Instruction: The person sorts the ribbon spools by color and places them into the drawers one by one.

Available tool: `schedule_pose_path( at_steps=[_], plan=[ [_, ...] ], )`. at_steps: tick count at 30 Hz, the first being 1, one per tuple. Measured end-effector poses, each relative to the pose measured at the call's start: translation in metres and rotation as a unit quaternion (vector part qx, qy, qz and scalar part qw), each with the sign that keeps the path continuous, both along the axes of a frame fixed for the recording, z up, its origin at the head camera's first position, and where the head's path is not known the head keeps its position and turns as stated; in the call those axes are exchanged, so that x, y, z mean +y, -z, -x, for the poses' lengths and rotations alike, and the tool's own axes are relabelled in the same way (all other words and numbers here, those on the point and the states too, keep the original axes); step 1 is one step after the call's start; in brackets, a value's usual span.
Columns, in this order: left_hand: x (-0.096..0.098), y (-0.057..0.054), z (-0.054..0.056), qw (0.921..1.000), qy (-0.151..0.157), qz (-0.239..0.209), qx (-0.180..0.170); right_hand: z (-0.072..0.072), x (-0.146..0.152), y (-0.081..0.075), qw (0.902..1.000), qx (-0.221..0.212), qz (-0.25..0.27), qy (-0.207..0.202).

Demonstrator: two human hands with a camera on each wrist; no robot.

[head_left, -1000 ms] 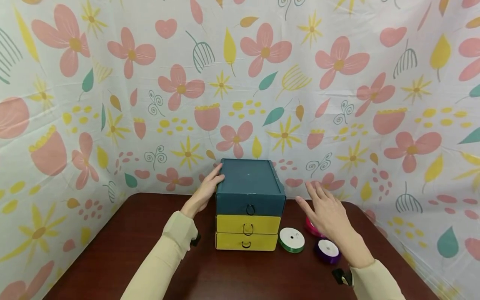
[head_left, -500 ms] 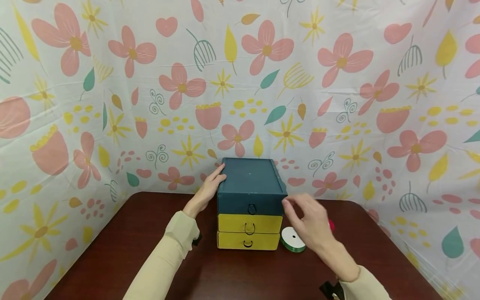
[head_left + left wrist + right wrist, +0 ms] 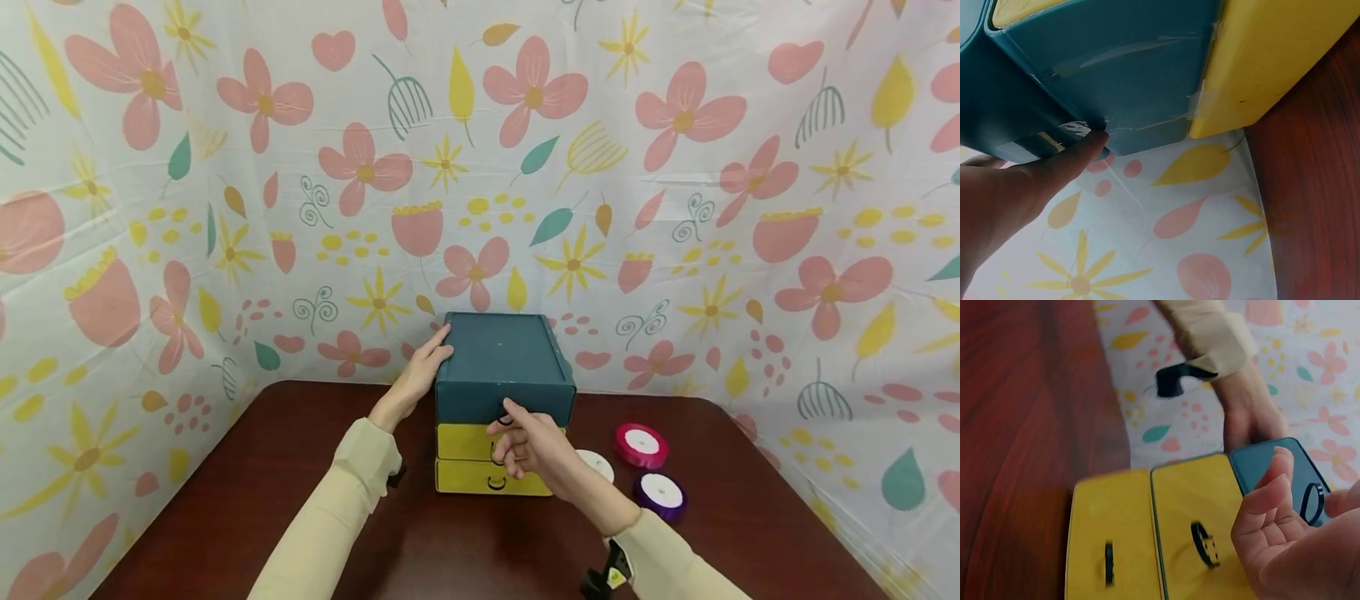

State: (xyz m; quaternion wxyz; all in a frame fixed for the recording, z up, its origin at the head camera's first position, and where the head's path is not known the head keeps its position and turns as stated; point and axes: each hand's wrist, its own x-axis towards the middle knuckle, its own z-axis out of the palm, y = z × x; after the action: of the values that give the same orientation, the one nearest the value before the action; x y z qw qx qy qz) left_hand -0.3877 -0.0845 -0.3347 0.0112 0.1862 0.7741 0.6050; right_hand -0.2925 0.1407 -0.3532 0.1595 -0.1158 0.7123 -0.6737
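Note:
A stacked drawer box (image 3: 498, 350) stands at the back of the table, with a teal top drawer and two yellow drawers below it. My left hand (image 3: 412, 383) rests against the upper left side of the box; in the left wrist view a finger (image 3: 1079, 153) touches the teal wall. My right hand (image 3: 536, 446) is in front of the drawers, fingers loosely bent and one fingertip beside the top drawer's black ring handle (image 3: 1313, 503). No grip on the ring shows. The yellow drawers' black handles (image 3: 1204, 544) hang on their fronts.
Right of the box lie a pink ribbon spool (image 3: 642, 445) and a purple ribbon spool (image 3: 660, 493). A white-topped spool (image 3: 597, 465) is partly hidden behind my right forearm. A flowered cloth (image 3: 480, 167) hangs behind the dark red table (image 3: 300, 467).
My right hand has moved left from above the spools to the front of the top drawer, uncovering the pink and purple spools. My left hand has stayed on the box.

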Motion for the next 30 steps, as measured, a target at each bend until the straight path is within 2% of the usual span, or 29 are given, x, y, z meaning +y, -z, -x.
schedule_pose_path(
  at_steps=[3, 9, 12, 19, 30],
  plan=[
    [0.0, 0.0, 0.0, 1.0, -0.003, 0.0, -0.001, 0.004, -0.004, 0.0, 0.9993, -0.025, 0.026, -0.012],
    [-0.001, -0.001, -0.001, 1.0, 0.001, 0.006, -0.003, 0.007, -0.006, 0.001, 0.9983, -0.025, 0.048, -0.023],
    [-0.001, -0.004, -0.003, 0.9999, 0.009, 0.007, -0.008, 0.006, -0.007, 0.001, 0.9984, -0.021, 0.048, -0.02],
    [-0.001, -0.023, -0.024, 0.9996, 0.018, 0.016, -0.013, 0.001, -0.007, 0.003, 0.9989, -0.02, 0.034, -0.026],
    [-0.002, -0.023, -0.025, 0.9995, 0.025, 0.019, -0.009, -0.013, -0.002, 0.001, 0.9988, -0.011, 0.025, -0.042]
  ],
)
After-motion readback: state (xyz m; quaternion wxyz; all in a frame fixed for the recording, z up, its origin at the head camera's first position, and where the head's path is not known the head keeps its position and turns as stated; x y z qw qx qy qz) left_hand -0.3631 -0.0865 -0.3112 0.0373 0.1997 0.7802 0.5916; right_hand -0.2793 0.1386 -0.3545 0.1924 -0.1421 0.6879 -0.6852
